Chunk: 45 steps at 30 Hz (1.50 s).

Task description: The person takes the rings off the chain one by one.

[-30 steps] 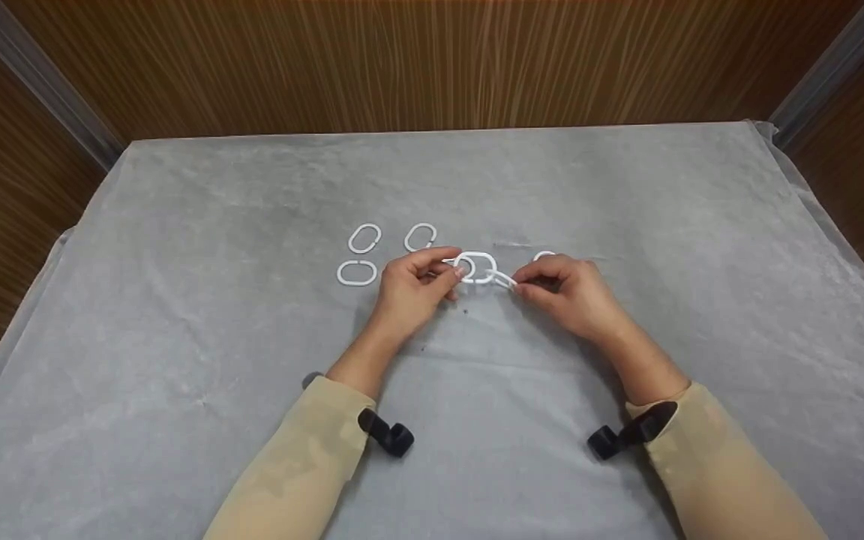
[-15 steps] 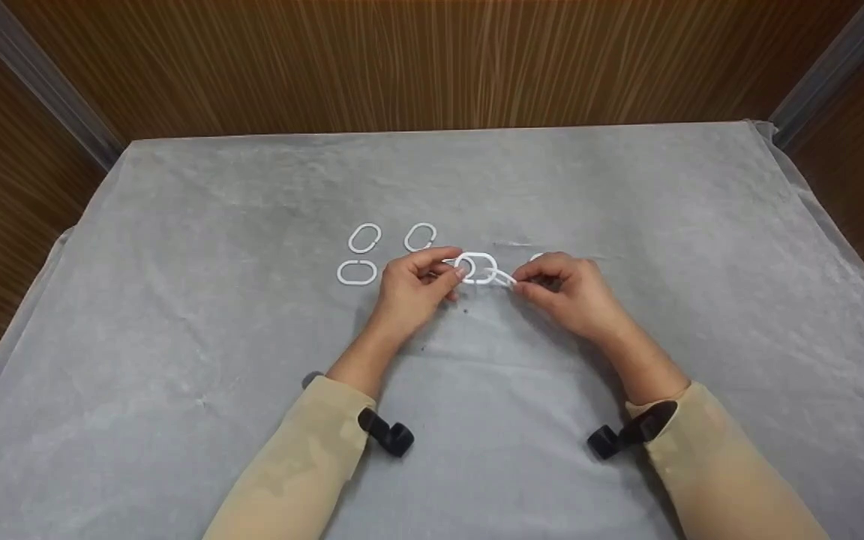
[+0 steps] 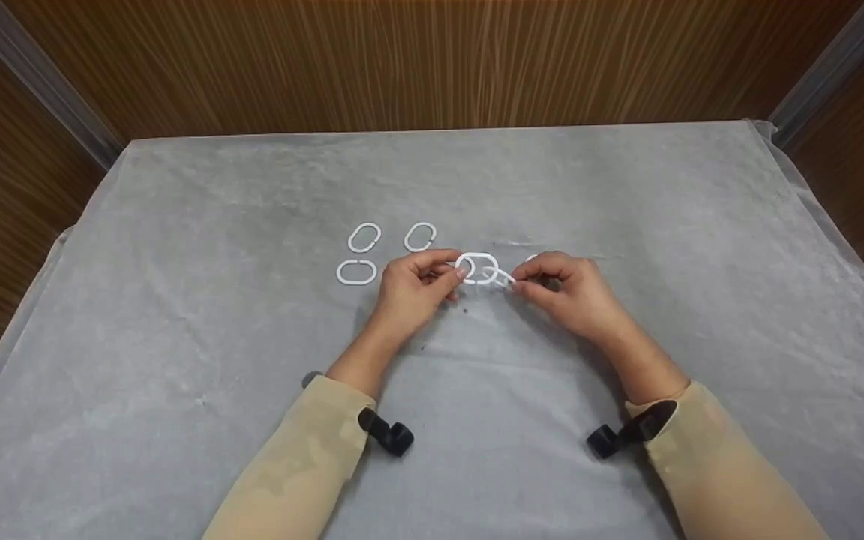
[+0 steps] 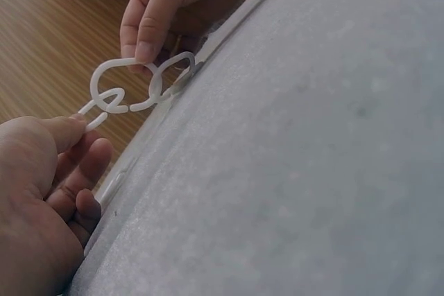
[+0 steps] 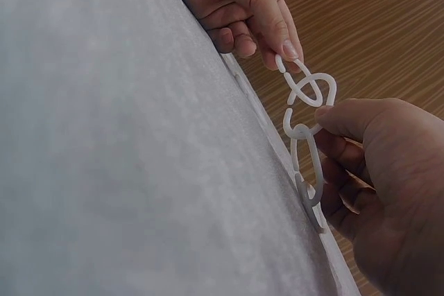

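Observation:
A short chain of white oval plastic rings [image 3: 477, 268] hangs between my two hands just above the grey cloth. My left hand [image 3: 453, 274] pinches the ring at the chain's left end between thumb and forefinger. In the left wrist view that pinch sits on the end ring [image 4: 94, 117]. My right hand [image 3: 522, 283] pinches a ring at the right side, and in the right wrist view the chain [image 5: 309, 95] runs on down into its curled fingers [image 5: 333, 192]. A bit of one more white ring [image 3: 531, 259] shows behind the right hand.
Three loose white rings lie left of the hands: one [image 3: 364, 238], a second [image 3: 420, 237] and a third [image 3: 357, 272]. The grey cloth [image 3: 177, 337] covers the whole table; wooden panels stand behind and at both sides. Black wrist mounts [image 3: 387, 435] sit on both sleeves.
My right hand has edged a little to the left, hiding more of the ring behind it. The left hand and the loose rings have stayed put.

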{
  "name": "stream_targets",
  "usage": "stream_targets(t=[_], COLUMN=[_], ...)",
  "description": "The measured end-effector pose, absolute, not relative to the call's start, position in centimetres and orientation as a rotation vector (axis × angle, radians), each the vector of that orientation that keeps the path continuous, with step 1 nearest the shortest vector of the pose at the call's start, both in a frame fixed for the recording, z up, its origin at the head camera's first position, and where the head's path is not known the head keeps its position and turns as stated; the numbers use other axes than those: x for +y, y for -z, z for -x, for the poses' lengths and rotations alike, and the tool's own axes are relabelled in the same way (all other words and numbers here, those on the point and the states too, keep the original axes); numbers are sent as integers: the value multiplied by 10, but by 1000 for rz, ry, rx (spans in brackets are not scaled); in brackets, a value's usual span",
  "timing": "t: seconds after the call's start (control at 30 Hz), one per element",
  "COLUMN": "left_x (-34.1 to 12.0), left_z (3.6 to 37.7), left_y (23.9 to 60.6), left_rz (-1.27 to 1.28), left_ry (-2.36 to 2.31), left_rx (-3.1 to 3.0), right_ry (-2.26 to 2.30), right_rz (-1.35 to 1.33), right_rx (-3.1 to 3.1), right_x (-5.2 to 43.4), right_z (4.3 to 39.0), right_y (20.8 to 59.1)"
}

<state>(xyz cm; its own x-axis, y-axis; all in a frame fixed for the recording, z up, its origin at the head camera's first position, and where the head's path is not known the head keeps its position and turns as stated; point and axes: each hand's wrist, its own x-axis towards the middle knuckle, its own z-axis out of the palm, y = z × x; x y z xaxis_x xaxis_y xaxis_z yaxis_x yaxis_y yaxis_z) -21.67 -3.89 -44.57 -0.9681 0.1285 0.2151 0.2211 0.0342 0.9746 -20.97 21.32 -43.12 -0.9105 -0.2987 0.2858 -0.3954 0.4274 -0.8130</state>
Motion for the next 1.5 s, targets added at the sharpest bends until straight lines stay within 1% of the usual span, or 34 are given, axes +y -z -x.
stream_targets(t=[0.6,1.5], left_x=[-38,-35], left_z=[216,213], left_y=[444,442], left_rz=[385,352], left_ry=[2141,2173], left_rx=[-2191,-2236], right_ry=[-1610,-1617], right_rz=[-640,-664], right_rx=[-2537,-2530], right_x=[211,211], right_z=[208,209], right_y=[429,430])
